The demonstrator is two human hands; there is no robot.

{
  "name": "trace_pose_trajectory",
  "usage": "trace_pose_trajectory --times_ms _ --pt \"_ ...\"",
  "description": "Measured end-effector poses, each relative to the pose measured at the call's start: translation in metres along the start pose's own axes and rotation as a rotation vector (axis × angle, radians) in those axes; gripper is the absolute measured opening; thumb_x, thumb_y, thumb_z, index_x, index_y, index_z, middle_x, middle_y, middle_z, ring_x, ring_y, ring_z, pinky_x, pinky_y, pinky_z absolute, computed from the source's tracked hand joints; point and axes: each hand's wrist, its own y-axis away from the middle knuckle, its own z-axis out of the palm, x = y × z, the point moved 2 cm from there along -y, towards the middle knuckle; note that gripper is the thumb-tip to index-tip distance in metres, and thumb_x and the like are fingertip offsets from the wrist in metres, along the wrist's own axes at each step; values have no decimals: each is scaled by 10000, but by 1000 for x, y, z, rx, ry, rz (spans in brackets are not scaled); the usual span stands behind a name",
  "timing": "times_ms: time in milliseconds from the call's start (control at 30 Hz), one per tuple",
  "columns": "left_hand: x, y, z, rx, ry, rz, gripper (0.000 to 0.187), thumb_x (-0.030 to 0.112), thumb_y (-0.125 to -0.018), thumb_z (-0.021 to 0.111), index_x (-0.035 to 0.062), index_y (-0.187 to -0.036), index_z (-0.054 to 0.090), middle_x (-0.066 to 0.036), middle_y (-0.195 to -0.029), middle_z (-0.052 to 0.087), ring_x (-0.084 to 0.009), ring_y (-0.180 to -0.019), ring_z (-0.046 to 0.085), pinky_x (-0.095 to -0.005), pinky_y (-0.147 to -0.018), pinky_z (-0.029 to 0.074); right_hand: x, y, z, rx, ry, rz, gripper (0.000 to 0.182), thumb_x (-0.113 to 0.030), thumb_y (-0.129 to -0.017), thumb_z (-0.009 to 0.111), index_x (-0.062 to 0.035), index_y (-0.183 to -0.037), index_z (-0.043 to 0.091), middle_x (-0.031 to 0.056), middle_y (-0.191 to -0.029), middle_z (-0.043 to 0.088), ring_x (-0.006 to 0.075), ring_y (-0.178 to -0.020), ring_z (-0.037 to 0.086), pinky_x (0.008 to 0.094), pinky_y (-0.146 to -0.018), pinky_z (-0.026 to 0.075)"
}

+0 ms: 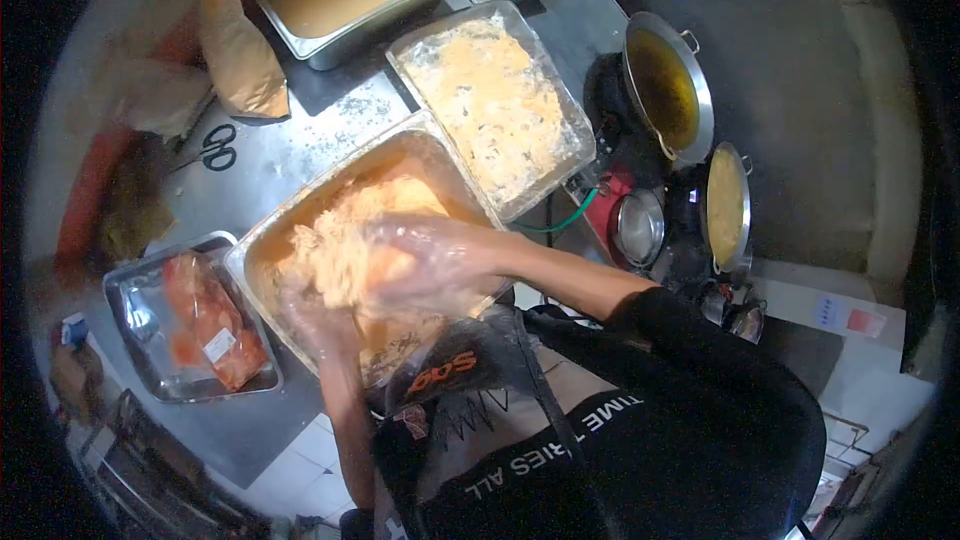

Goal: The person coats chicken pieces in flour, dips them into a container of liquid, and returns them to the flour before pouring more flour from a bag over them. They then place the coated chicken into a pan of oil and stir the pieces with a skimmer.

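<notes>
A deep rectangular tub [262,227] holds loose, pale orange breading flour [405,185]. My right hand [425,258] reaches in from the right, dusted with flour, and its fingers curl round a shaggy, flour-coated clump of food [335,258]. My left hand [318,322] comes up from below and cups the lower left side of the same clump. Motion blurs both hands, and some fingertips are buried in the coating. What lies under the coating cannot be made out.
A flour-dusted tray [577,140] adjoins the tub. Beyond are a deep steel pan [310,48], a paper bag [240,55] and scissors [218,148]. A metal tray [140,365] holds a labelled reddish package [215,325]. Oil-filled woks [668,90] stand at right.
</notes>
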Motion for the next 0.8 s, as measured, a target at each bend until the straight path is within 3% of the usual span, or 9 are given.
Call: trace_pose_trajectory --times_ms 67,100,233,333,400,533,567,700,800 --pt "34 19 -3 188 -209 -1 512 350 -949 520 24 -1343 482 -170 -1347 525 -276 -1195 539 -418 -1063 415 16 -1 -9 -11 -77 -140 837 -718 -874 525 -76 -1411 520 252 -1509 380 378 -1404 370 454 -1145 333" --pt "55 29 4 424 372 -304 514 411 -977 498 35 -1329 505 -155 -1323 531 -274 -1175 539 -403 -1033 443 27 -13 -19 -8 -208 -119 827 -719 -868 530 -64 -1371 551 242 -1484 420 382 -1387 391 441 -1147 332" --pt "65 21 11 278 804 -599 545 449 -989 488 56 -1366 484 -119 -1302 517 -242 -1178 509 -399 -1028 418 79 -74 17 221 -314 348 763 -711 -881 516 -99 -1327 608 228 -1417 514 343 -1348 453 411 -1139 337" --pt "120 -1 26 273 752 -257 637 514 -937 536 11 -1326 496 -115 -1277 544 -249 -1188 522 -384 -992 448 97 -124 61 396 -71 187 622 -613 -971 441 -146 -1348 603 154 -1381 575 318 -1331 475 385 -1143 327" --pt "43 -50 15 287 724 -352 625 499 -951 519 35 -1367 474 -99 -1295 522 -227 -1199 496 -381 -1011 419 82 -132 64 273 -401 -235 516 -468 -988 522 -73 -1308 618 109 -1337 602 257 -1268 524 370 -1113 383" --pt "43 -43 4 325 612 -435 649 499 -959 496 51 -1427 450 -79 -1308 501 -194 -1199 469 -364 -1019 398 64 -128 58 67 -232 -180 489 -446 -1030 385 -165 -1390 563 26 -1504 466 297 -1378 420 389 -1189 278" --pt "20 -32 -2 419 435 -367 643 469 -960 489 49 -1445 439 -92 -1332 498 -215 -1247 453 -354 -1042 379 28 -107 26 -15 132 -49 485 -433 -1036 383 -180 -1424 524 24 -1502 468 294 -1379 421 387 -1193 278" --pt "-10 41 -15 65 411 -237 651 454 -957 495 54 -1464 416 -133 -1457 429 -264 -1355 387 -391 -1114 317 57 -57 0 -149 -180 -265 493 -441 -1032 390 -196 -1448 494 7 -1506 464 288 -1388 411 397 -1193 280" --pt "-9 65 -2 23 -42 -138 692 451 -958 481 19 -1488 371 -183 -1524 358 -295 -1395 347 -432 -1145 287 89 -55 20 2 -104 -30 539 -498 -1003 435 -198 -1446 497 53 -1517 447 311 -1386 411 395 -1192 276"
